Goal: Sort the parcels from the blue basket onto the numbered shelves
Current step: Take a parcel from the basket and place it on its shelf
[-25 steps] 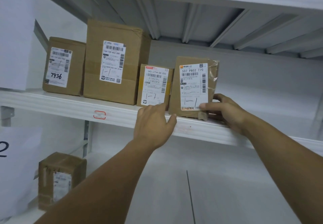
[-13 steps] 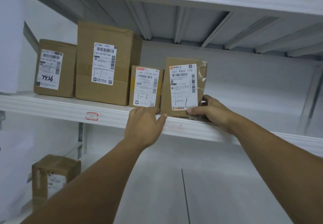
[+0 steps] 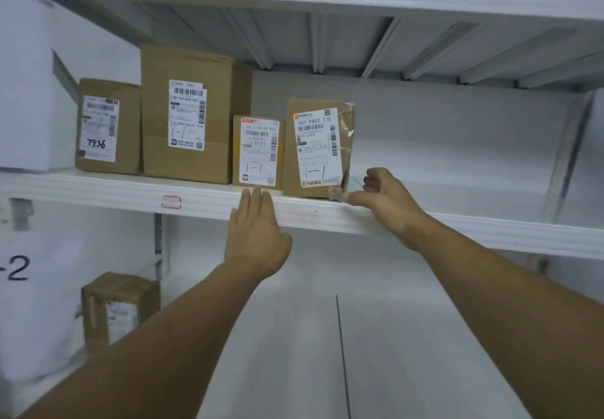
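A flat brown parcel with a white label marked "1-1" stands upright on the white upper shelf, beside a smaller labelled parcel. My right hand hovers at the flat parcel's lower right corner with loosely curled fingers; its thumb is next to the loose tape there and grips nothing. My left hand lies flat against the shelf's front edge, fingertips just under the smaller parcel. The blue basket is out of view.
A tall box and a box marked "7936" stand further left on the same shelf. The shelf to the right of the flat parcel is bare. One parcel sits on the lower shelf beside a paper sign "-2".
My right hand has let go of the flat parcel and slid back to its lower right corner. My left hand dropped from the parcels to the shelf edge, fingers straightened.
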